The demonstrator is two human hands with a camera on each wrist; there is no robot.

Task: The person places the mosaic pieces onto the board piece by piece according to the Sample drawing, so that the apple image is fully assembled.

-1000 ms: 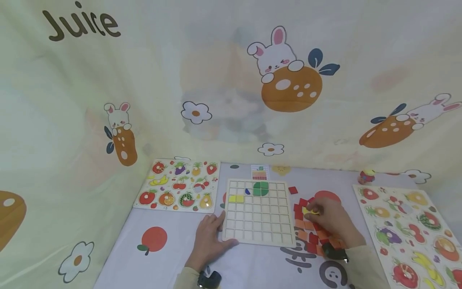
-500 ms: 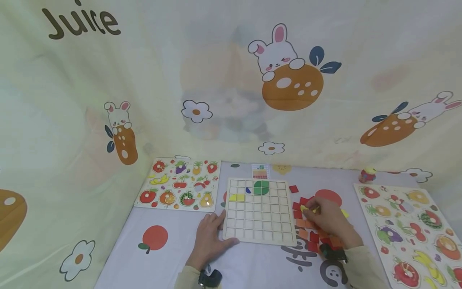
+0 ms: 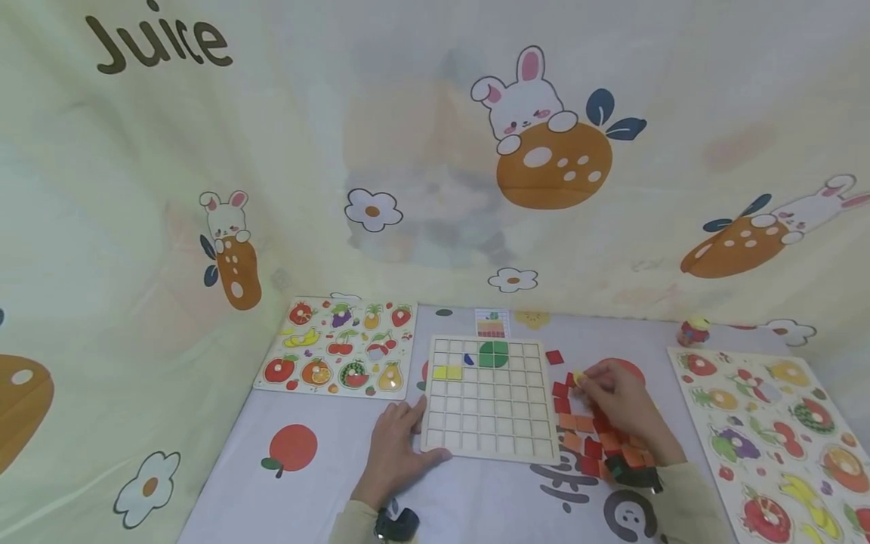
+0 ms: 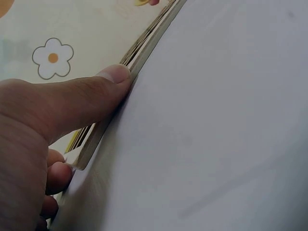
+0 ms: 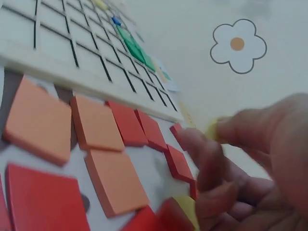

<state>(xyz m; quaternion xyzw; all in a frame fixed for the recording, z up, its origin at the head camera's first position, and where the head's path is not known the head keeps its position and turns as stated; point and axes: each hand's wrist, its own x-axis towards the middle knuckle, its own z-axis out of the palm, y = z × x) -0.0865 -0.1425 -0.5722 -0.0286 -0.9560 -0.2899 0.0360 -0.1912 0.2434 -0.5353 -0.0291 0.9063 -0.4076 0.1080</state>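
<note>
A pale wooden grid board (image 3: 485, 423) lies mid-table. It bears two yellow squares (image 3: 447, 372), a small blue piece (image 3: 469, 360) and green curved pieces (image 3: 493, 354). My left hand (image 3: 397, 446) grips the board's near-left corner, its thumb (image 4: 103, 84) along the front edge and fingers at the left side. Right of the board, my right hand (image 3: 621, 400) pinches a small yellow tile (image 5: 212, 129) between thumb and finger, above loose red tiles (image 3: 562, 406) and orange tiles (image 5: 98, 122). Another yellow piece (image 5: 186, 209) shows beneath this hand in the right wrist view.
Behind the board lies a small picture card (image 3: 492, 323). Fruit puzzle boards stand at the left (image 3: 340, 351) and right (image 3: 768, 438). A small red-and-yellow figure (image 3: 693, 331) is at the back right. A printed curtain (image 3: 421, 151) hangs behind the table.
My right hand shifts slightly and turns the yellow tile in its fingertips, staying over the loose tiles. The left hand stays at the board's corner.
</note>
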